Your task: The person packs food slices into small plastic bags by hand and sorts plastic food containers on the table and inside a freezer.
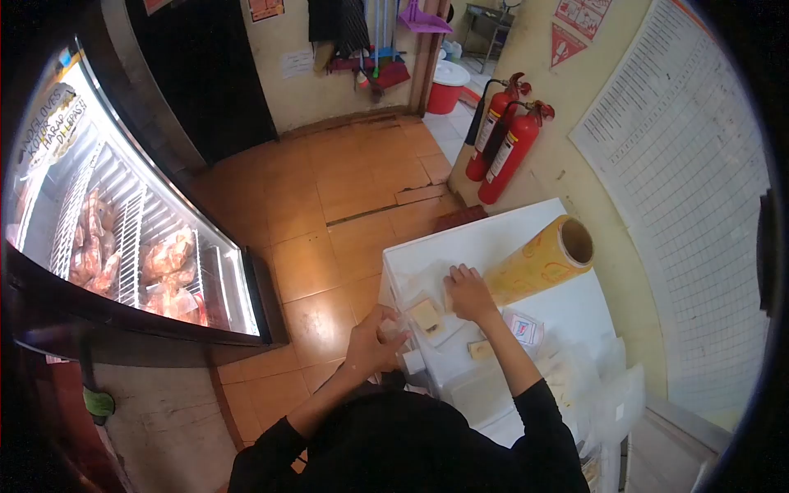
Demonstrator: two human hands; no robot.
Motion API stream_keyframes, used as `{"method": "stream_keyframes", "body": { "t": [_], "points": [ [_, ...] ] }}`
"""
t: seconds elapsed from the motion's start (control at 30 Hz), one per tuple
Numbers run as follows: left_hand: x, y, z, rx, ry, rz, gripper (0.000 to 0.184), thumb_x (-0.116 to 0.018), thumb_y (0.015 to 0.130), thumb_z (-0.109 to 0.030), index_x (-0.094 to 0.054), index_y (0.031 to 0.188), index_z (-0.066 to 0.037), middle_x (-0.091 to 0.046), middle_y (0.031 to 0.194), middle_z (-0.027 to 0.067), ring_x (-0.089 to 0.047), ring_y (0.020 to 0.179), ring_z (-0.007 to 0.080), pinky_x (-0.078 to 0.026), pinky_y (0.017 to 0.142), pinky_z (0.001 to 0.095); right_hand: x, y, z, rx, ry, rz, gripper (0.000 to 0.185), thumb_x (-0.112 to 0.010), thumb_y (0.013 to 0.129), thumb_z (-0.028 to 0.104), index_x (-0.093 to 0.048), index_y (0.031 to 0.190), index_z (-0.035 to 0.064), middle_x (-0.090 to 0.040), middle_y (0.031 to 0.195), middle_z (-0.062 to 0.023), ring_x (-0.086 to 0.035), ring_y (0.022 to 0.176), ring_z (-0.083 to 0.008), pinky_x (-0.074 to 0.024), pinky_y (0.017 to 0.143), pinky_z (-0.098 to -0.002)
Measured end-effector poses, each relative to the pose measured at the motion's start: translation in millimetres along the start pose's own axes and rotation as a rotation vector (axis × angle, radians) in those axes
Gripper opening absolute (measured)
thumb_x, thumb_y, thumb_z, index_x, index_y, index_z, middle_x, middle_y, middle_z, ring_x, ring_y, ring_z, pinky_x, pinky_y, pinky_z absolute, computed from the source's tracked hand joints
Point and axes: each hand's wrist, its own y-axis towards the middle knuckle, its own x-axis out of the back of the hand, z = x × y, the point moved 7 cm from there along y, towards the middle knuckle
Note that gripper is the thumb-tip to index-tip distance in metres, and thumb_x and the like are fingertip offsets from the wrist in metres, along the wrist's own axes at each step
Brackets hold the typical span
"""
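Note:
My left hand (376,343) is at the left edge of the white table (538,218), its fingers curled together at some clear plastic. On the tabletop, my right hand (467,294) touches translucent plastic film (423,282) with its fingers bent; whether it grips the film is unclear. Between the hands lies a pale, flat, squarish piece (427,317) on the plastic, with a small dark mark on it. A smaller yellowish piece (480,350) sits below my right forearm. Beside my right hand is a large yellow roll (538,263) with a hollow core.
A printed packet (523,327) and clear plastic containers (485,394) are on the table. Two red fire extinguishers (509,152) stand beyond it against the wall. At the left, a lit glass-front fridge (131,238) holds bagged meat.

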Motion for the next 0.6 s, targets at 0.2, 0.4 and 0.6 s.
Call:
{"method": "stream_keyframes", "body": {
  "t": [0.2, 0.4, 0.6],
  "points": [
    [-18, 19, -20, -0.137, -0.001, 0.016, 0.051, -0.079, 0.075, -0.015, -0.048, 0.116, -0.008, -0.061, 0.097, 0.0111, -0.059, 0.061, 0.0119, -0.049, 0.055, 0.0263, 62, -39, -13, -0.242, 0.281, -0.123, 0.019, -0.071, 0.072, 0.016, -0.063, 0.083, 0.0028, -0.058, 0.087, -0.0115, -0.059, 0.086, -0.0288, -0.0468, 0.075, -0.0412],
    [-43, 37, -49, -0.185, 0.017, 0.095, 0.072, -0.078, 0.071, -0.012, -0.038, 0.132, -0.010, -0.058, 0.104, 0.0161, -0.059, 0.060, 0.0183, -0.051, 0.057, 0.0311, 139, -69, 7, -0.476, 0.839, -0.420, 0.030, -0.071, 0.079, 0.026, -0.058, 0.084, -0.0006, -0.056, 0.078, -0.0173, -0.060, 0.069, -0.0366, -0.0477, 0.061, -0.0424],
    [-63, 44, -64, -0.209, 0.036, 0.154, 0.076, -0.074, 0.071, -0.007, -0.034, 0.136, -0.011, -0.055, 0.106, 0.0200, -0.062, 0.078, 0.0317, -0.053, 0.069, 0.0400, 141, -80, 19, -0.561, 0.657, -0.361, 0.025, -0.069, 0.078, 0.024, -0.059, 0.084, 0.0016, -0.059, 0.081, -0.0147, -0.062, 0.070, -0.0367, -0.0493, 0.061, -0.0448]
  ]
}}
